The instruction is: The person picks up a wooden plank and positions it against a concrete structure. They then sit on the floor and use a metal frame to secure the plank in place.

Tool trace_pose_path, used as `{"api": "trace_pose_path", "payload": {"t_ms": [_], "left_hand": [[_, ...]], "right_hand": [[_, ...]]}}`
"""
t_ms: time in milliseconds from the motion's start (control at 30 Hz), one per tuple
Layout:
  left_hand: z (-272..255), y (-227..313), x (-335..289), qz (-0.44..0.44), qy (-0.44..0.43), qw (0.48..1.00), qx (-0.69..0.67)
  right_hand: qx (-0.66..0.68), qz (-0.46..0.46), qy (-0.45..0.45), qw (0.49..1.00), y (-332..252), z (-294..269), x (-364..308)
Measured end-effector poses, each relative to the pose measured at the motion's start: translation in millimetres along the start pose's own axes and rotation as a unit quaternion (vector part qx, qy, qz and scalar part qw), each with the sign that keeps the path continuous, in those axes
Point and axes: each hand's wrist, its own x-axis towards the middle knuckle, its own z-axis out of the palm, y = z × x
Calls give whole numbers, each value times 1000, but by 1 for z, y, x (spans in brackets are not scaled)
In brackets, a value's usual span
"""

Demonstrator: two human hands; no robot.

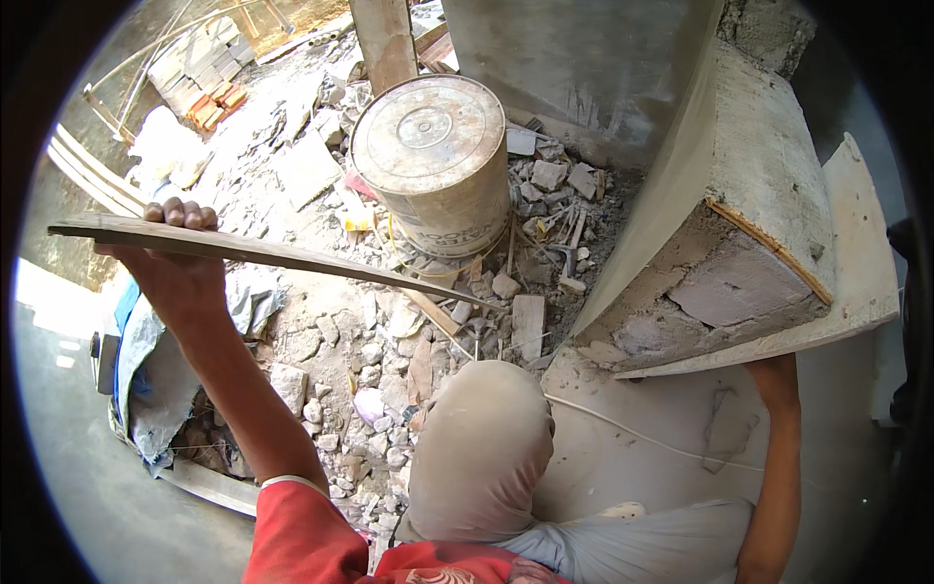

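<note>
My left hand (183,268) is raised at the left, its fingers wrapped over a long, narrow wooden plank (292,255). The plank slants down to the right over the rubble. At the right, my right hand (773,376) is at the lower edge of a pale, dusty board (778,321) and holds it, with the fingers hidden behind it. That board lies along the end of a rough block wall (749,282), whose mortar and broken face show. Between my hands is my bent knee (482,448) in dusty trousers.
A lidded, dirty bucket (428,136) stands ahead amid broken masonry (375,365). A hammer (571,255) lies to its right. A pale cable (642,433) crosses the floor by my knee. Torn sacking (175,375) lies at the left, with orange bricks (216,105) farther back.
</note>
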Motion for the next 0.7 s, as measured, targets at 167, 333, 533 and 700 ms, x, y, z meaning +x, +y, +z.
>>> {"api": "trace_pose_path", "payload": {"t_ms": [167,333,533,700], "left_hand": [[30,74,-3,171,232,942,173],[7,45,-46,339,92,910,221],[-3,-85,-143,189,71,853,482],[-5,-99,-176,159,79,885,430]], "right_hand": [[-81,43,51,994,31,-6,0],[-81,88,42,992,52,-24,-1],[-35,114,73,990,41,-27,-8],[-82,134,90,984,40,-31,-10]]}}
